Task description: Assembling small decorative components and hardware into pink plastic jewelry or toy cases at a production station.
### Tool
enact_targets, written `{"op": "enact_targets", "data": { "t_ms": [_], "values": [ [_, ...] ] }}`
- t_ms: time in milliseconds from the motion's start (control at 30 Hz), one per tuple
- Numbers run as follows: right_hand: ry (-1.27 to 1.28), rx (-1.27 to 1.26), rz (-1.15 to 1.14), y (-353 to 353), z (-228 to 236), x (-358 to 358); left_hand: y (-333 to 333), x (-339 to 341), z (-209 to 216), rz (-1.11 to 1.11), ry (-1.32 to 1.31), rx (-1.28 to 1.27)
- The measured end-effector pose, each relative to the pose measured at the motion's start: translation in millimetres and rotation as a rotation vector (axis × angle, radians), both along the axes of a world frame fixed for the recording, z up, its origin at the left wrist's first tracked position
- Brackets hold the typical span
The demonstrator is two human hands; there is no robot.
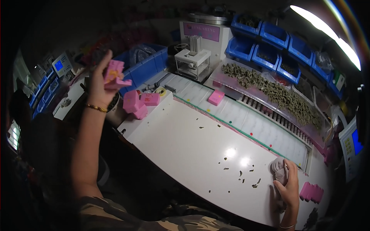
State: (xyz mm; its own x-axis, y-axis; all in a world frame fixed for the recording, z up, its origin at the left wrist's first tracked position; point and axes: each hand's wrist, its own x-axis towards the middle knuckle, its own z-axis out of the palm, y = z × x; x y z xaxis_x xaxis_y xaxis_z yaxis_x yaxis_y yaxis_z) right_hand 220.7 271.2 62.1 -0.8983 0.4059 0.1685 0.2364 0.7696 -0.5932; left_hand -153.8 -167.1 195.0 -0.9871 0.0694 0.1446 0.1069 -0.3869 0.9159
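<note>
My left hand [101, 86] is raised at the left, above the table's far left corner. It holds a notched pink block [114, 74] with yellowish marks against the palm. The fingers behind the block are partly hidden. At the table's right end my right hand [290, 184] is closed around a bunched grey cloth [279, 168], resting on the white tabletop [185, 154]. Just right of that hand lies a ridged pink block [311, 192]. Several small dark green scraps [242, 175] are scattered on the tabletop left of the cloth.
Stacked pink boxes [133, 103] stand at the table's left corner. Another pink box [216, 97] sits on the pale strip behind the green edge. A tray of curled grey-green pieces [269, 90], blue bins [266, 54], a blue crate [146, 69] and a small press [192, 57] stand farther back.
</note>
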Motion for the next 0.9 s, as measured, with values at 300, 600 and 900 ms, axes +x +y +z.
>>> {"op": "enact_targets", "data": {
  "t_ms": [300, 600, 900],
  "values": [
    [-0.129, 0.15, 0.014, -13, -1, 5, 154, 98, -91, -0.659, -0.306, -0.008],
    [0.491, 0.526, -0.147, -39, 66, -12, 249, 156, -152, -0.865, -0.502, 0.06],
    [0.202, 0.782, 0.255, -60, 57, -20, 264, 185, -151, -0.85, -0.051, -0.072]
  ]
}}
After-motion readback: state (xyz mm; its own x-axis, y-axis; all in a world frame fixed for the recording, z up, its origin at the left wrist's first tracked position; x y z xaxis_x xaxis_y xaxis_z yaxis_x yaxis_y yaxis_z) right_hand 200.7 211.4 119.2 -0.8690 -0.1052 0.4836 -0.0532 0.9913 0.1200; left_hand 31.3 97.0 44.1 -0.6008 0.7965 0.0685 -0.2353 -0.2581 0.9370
